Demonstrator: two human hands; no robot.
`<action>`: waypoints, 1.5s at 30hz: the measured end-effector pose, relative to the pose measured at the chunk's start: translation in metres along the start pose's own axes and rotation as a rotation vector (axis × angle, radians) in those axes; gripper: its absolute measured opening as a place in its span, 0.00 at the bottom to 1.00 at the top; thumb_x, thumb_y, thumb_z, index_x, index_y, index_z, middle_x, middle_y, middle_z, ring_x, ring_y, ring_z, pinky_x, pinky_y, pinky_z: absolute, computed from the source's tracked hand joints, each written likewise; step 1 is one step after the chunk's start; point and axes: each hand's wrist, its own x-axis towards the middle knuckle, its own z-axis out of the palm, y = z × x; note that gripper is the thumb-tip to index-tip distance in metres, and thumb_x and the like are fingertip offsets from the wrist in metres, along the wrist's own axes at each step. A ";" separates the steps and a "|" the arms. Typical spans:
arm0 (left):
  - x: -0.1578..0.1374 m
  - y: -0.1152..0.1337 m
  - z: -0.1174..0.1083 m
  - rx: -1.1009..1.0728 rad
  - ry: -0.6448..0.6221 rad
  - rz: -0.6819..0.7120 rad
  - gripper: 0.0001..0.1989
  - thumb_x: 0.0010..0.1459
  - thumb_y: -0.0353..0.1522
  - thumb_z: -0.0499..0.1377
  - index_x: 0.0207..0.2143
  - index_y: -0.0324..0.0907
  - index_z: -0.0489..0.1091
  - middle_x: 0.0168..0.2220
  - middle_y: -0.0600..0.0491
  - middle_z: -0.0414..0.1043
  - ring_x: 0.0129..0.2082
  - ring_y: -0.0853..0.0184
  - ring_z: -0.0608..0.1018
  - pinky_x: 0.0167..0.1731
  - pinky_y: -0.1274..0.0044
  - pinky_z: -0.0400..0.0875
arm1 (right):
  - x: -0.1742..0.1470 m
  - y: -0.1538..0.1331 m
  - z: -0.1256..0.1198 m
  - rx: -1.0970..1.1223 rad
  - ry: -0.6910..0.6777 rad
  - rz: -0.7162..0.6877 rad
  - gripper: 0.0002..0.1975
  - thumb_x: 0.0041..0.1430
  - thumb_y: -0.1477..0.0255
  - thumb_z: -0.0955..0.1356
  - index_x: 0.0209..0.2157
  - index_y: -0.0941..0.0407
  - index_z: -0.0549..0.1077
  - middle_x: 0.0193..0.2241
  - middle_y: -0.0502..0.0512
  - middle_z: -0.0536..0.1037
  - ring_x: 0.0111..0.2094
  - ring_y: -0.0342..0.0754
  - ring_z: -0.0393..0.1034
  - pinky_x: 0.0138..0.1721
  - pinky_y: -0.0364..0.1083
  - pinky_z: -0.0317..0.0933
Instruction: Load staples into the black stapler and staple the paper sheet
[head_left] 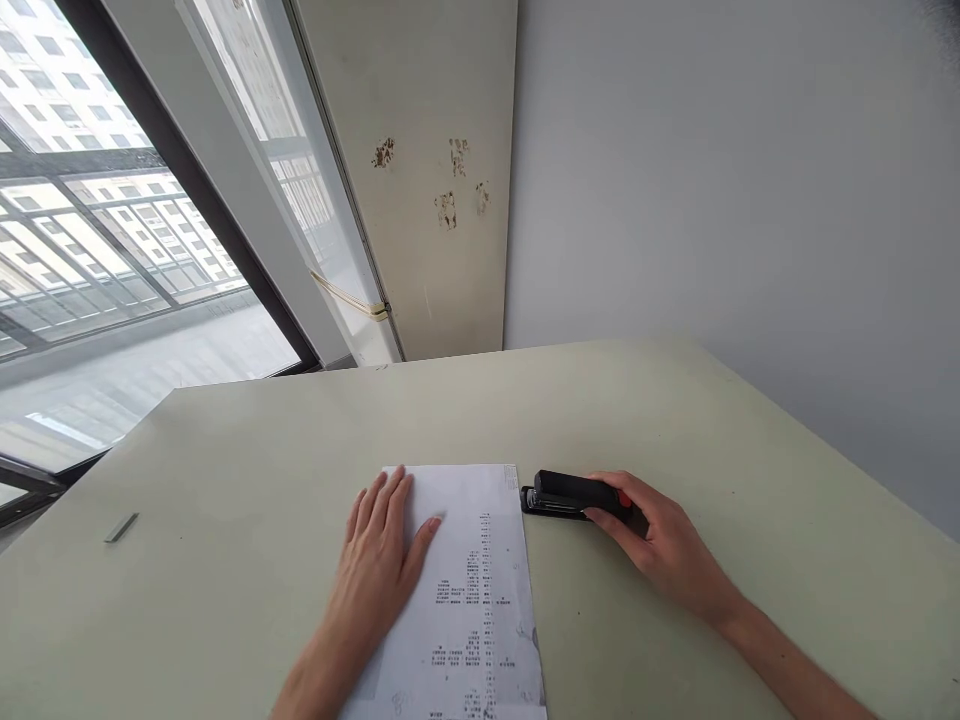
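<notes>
Printed paper (480, 560) lies on the table in the lower middle, its text upside down to me. My left hand (382, 550) rests flat on the paper's left side, fingers stretched out and thumb apart. To the right of the paper, my right hand (652, 530) grips a black stapler (574, 492) with a red spot near its rear. The stapler lies on its base, its front end pointing left at the paper's upper right edge. Whether the stapler touches the paper I cannot tell.
A small strip of staples (121, 527) lies on the pale green table (240, 470) at the far left. Beyond the table stand a grey wall (720, 180), a beige panel (442, 280) with brown marks, and a large window (127, 240) at the left.
</notes>
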 end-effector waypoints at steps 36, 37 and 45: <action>0.001 0.040 0.004 -0.222 0.095 -0.181 0.13 0.71 0.45 0.54 0.43 0.45 0.64 0.49 0.46 0.67 0.51 0.52 0.69 0.55 0.54 0.66 | 0.002 -0.001 -0.014 0.049 -0.145 0.098 0.21 0.68 0.49 0.66 0.53 0.46 0.75 0.46 0.52 0.82 0.45 0.55 0.75 0.39 0.47 0.71; 0.000 0.040 0.005 -0.218 0.098 -0.182 0.13 0.71 0.44 0.55 0.43 0.45 0.64 0.49 0.46 0.68 0.51 0.52 0.69 0.55 0.53 0.66 | 0.001 -0.001 -0.013 0.042 -0.144 0.112 0.22 0.68 0.48 0.66 0.53 0.45 0.75 0.46 0.52 0.82 0.44 0.55 0.76 0.38 0.47 0.71; -0.005 0.039 0.001 -0.179 0.161 -0.019 0.12 0.71 0.36 0.57 0.54 0.44 0.65 0.56 0.44 0.70 0.61 0.49 0.68 0.61 0.50 0.65 | 0.001 -0.012 -0.019 -0.103 -0.069 0.007 0.25 0.64 0.45 0.68 0.57 0.40 0.74 0.64 0.52 0.73 0.61 0.63 0.69 0.50 0.56 0.73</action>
